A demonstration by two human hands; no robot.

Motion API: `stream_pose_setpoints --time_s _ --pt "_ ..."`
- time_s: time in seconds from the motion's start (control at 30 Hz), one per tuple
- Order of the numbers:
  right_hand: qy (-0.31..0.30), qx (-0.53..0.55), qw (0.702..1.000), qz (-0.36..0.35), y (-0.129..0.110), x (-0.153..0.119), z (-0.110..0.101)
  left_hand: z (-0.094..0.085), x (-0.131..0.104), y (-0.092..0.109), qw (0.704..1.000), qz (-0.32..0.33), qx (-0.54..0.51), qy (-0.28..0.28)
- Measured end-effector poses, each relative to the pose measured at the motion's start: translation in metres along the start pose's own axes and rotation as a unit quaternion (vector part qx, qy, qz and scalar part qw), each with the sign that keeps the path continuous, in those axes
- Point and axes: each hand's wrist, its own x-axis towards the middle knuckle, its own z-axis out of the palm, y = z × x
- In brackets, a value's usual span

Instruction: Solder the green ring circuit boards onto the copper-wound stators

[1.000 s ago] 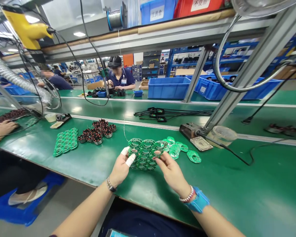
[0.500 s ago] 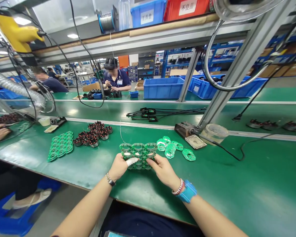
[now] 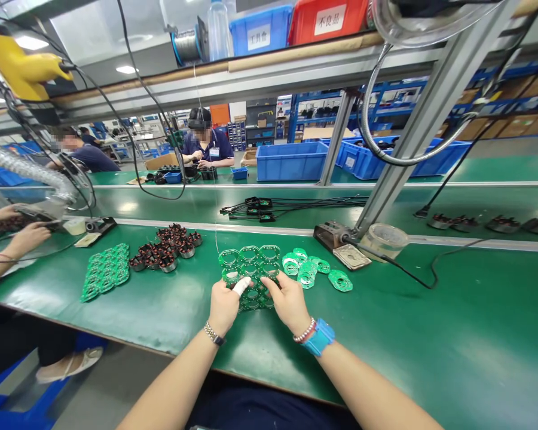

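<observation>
Both hands hold one green circuit board panel (image 3: 250, 253), made of joined ring-shaped boards, tilted up above the bench. My left hand (image 3: 225, 304) grips its left side, the thumb wrapped in white tape. On the right side, my right hand (image 3: 291, 301) is closed with its thumb on the panel's face; the fingers behind are mostly hidden. Several separate round green boards (image 3: 306, 270) lie just right of the panel. To the left are a pile of motor stators (image 3: 168, 248) with copper windings and a stack of green panels (image 3: 105, 272).
A soldering iron stand (image 3: 334, 233) and a clear plastic tub (image 3: 388, 240) stand at the back right. Black cables (image 3: 260, 209) lie beyond the bench's rail. A metal post (image 3: 399, 152) rises at the right. Another person's hand (image 3: 29, 239) works at far left.
The panel has tipped more upright, showing more of its face, and my hands have turned with it. At far left, the other person's hands have moved further into view.
</observation>
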Motion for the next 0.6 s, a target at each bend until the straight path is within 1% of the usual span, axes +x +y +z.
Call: stream_pose_setpoints --time_s 0.1,0.2,0.3,0.37,0.43,0.53,0.6 --pt "0.018 -0.020 1.000 -0.008 0.000 0.004 -0.002 0.005 0.001 0.002 0.999 -0.009 0.000 0.033" --pt "0.020 -0.033 0.999 -0.016 0.000 0.009 -0.009 0.003 0.008 0.002 0.998 -0.030 -0.007 0.049" --pt "-0.004 -0.045 0.998 -0.039 -0.005 0.013 -0.014 0.003 0.014 0.000 0.997 -0.059 -0.024 0.040" --pt "-0.029 -0.052 0.997 -0.058 -0.008 0.013 -0.011 0.007 0.014 -0.002 0.996 -0.075 -0.037 0.029" --pt "-0.041 -0.060 0.995 -0.066 -0.009 0.011 -0.004 0.013 0.010 -0.004 0.995 -0.083 -0.046 0.026" --pt "-0.023 -0.069 0.996 -0.059 -0.006 0.008 0.003 0.019 0.006 -0.006 0.996 -0.076 -0.050 0.023" --pt "-0.007 -0.068 0.996 -0.049 -0.001 0.007 0.004 0.019 0.005 -0.007 0.997 -0.067 -0.047 0.013"
